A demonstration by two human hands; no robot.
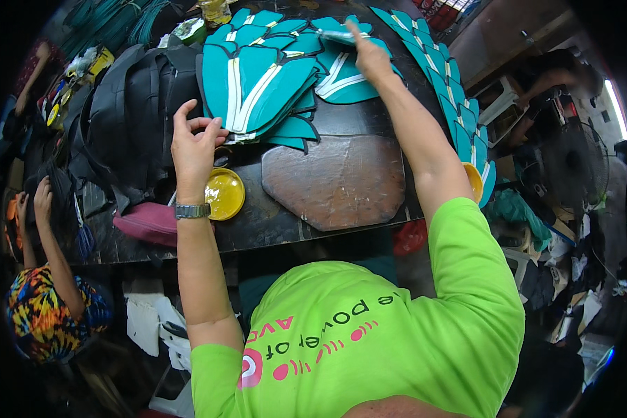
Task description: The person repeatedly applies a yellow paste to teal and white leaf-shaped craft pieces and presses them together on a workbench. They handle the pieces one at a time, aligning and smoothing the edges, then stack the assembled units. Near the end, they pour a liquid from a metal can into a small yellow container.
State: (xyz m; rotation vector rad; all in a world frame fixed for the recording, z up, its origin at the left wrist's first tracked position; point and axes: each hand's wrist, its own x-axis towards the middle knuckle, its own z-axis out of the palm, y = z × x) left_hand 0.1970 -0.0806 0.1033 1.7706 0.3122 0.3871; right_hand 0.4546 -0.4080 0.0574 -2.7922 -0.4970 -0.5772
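Observation:
Before me lies a stack of flat teal cut pieces with black edging and white V-shaped strips (261,87). My left hand (194,145) is at its lower left, fingers apart, the thumb touching the lower tip of the top piece. My right hand (373,59) reaches to the far side, index finger stretched out. It grips a teal piece (336,35) seen nearly edge-on; the thumb is hidden. Below that hand lies another teal piece with a white V (345,76). A round yellow dish (225,198) with a glossy surface sits beside my left wrist.
A worn brown board (334,182) lies on the black table (272,233). Black sheets (136,104) pile up at left, above a maroon pouch (146,224). Overlapping teal pieces (453,90) line the right. Another person's hands (42,202) are at far left; a fan (571,164) stands right.

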